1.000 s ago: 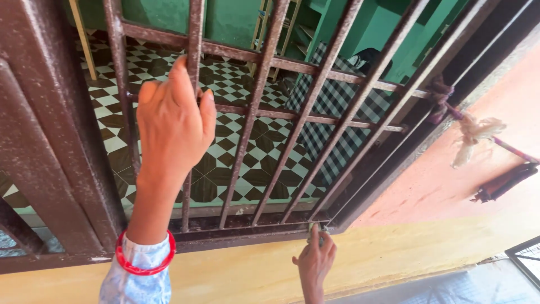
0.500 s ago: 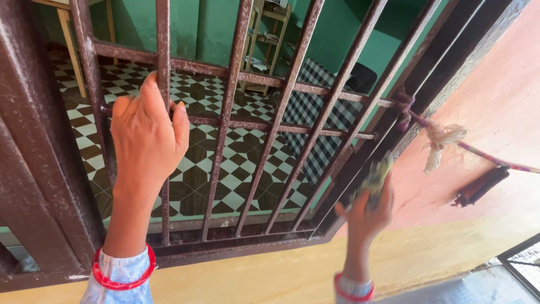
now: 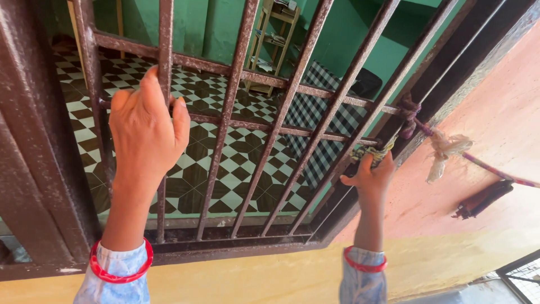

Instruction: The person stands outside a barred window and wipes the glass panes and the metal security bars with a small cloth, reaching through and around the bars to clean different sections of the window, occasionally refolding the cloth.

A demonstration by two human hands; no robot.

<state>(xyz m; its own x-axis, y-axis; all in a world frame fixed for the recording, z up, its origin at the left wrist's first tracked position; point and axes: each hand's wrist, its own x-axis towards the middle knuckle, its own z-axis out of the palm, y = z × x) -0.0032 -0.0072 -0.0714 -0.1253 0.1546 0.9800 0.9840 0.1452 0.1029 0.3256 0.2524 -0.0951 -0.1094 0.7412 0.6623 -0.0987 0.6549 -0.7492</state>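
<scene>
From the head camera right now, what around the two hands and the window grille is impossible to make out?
- Left hand: its fingertips curl behind a grille bar, so the grip is hidden.
- Right hand: it presses a small patterned thing against the bars; its own fingers cover most of it, so its kind is unclear.
- Cord: cut off by the right edge.
- Shelf contents: too small.

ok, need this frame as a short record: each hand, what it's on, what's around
left hand: gripping a bar of the rusty window grille
right hand: raised to the grille's right edge, holding a small greenish cloth, details unclear
wrists: red bangles, pale blue sleeves
nearby: rope knotted to grille
behind grille: checkered floor, green walls, wooden shelf
</scene>
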